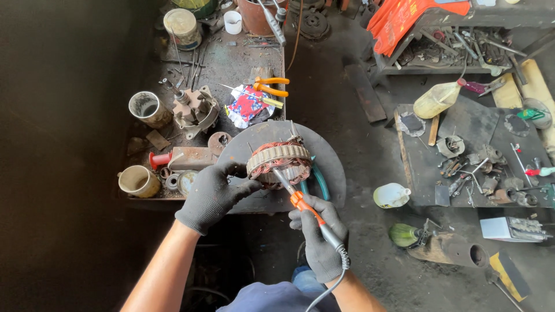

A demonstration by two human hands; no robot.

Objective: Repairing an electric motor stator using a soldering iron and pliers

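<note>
My left hand (213, 194), in a dark knit glove, grips the side of a round stator (278, 159) with copper windings and a ribbed metal ring. The stator rests on a round grey metal plate (329, 164). In my gloved right hand (319, 238) is a soldering iron (306, 209) with an orange collar and grey handle. Its tip touches the stator's lower windings. A grey cord runs from the handle down toward my body.
Behind the plate, a cluttered workbench (231, 63) holds orange-handled pliers (270, 86), a yellow screwdriver (254, 95), a metal housing (195, 111) and tins (149, 108). On the right, a low board (462, 167) carries small parts, with plastic bottles (391, 195) on the dirty floor.
</note>
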